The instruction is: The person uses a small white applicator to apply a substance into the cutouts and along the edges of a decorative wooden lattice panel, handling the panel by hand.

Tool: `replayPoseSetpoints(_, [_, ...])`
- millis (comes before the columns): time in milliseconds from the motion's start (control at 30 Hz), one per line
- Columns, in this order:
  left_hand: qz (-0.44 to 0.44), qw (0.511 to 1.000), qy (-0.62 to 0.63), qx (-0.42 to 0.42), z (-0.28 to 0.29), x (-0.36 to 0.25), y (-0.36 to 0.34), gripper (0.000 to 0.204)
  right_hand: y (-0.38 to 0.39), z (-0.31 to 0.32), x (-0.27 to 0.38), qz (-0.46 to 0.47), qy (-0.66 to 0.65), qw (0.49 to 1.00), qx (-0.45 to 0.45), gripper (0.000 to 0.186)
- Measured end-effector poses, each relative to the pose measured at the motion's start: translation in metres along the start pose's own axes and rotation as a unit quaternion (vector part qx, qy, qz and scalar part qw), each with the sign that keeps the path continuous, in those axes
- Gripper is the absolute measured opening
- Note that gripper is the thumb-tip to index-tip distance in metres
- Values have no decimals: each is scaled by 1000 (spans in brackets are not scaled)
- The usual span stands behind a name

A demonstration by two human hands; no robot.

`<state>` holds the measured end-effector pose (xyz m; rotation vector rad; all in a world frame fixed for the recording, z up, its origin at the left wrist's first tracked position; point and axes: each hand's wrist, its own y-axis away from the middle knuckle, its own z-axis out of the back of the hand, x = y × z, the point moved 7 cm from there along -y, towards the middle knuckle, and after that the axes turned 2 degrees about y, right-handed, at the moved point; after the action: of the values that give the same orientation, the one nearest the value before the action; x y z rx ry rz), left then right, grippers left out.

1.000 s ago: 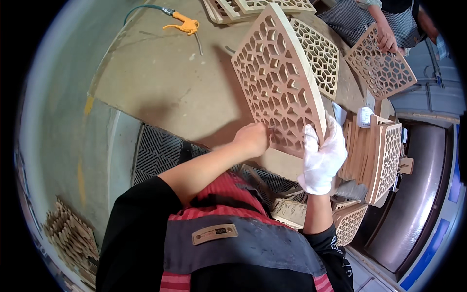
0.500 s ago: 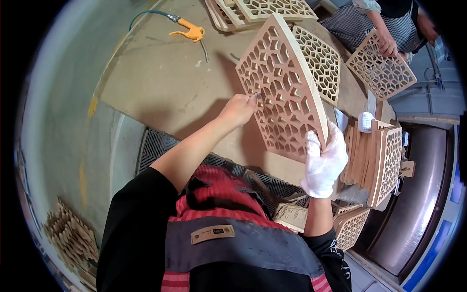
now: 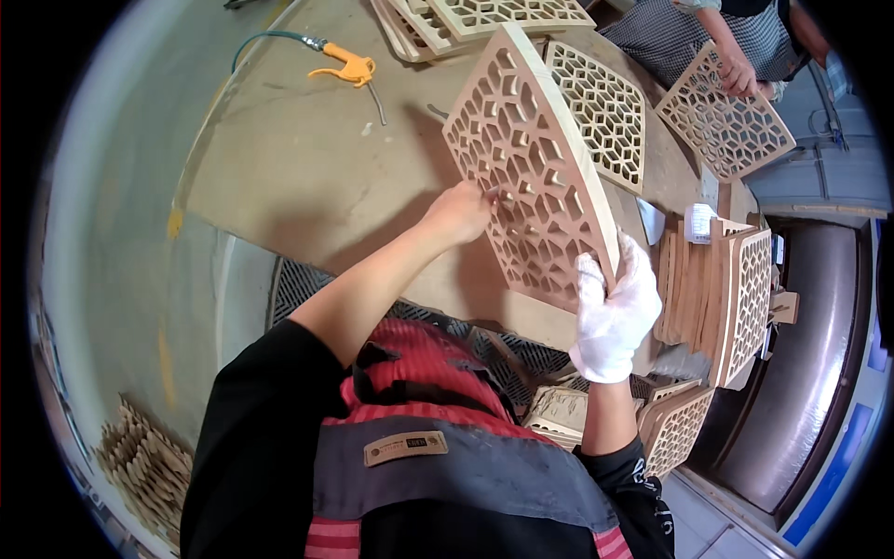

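Note:
A wooden lattice panel with a cut-out geometric pattern stands tilted on the table before me. My right hand, in a white glove, grips its lower right edge, thumb on the face and fingers behind. Bare and closed in a pinch, my left hand is at the middle of the panel's face, by one of the openings. A small thin tip shows at those fingertips, too small to name. Behind the held panel lies another lattice panel on the table.
A yellow air blow gun with a hose lies on the table. More lattice panels are piled at the far edge. Far right, a co-worker's hand holds another panel. Stacked panels stand at right; wooden pieces sit lower left.
The view has shifted slightly, moving the surroundings a little in the picture. Both hands keep their places on the panel; the left fingertips sit slightly lower on its face.

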<state>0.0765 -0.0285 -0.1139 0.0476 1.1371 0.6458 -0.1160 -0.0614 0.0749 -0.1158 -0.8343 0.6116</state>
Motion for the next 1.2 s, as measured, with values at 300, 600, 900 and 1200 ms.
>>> replayPoseSetpoints(300, [-19,999,-23,23,11,-21,6,36,0,3,1,29,-14,999,-21,40])
replayPoseSetpoints(600, [-30,997,-77,5,3,-15,-4,34,-4,2,0,-20,-54,998,-10,37])
replayPoseSetpoints(900, [-48,997,-63,-6,15,-18,4,33,-3,0,1,-21,-58,998,-13,40])
replayPoseSetpoints(1200, [60,997,6,56,23,86,45,40,-4,0,-3,-39,-36,999,-2,38])
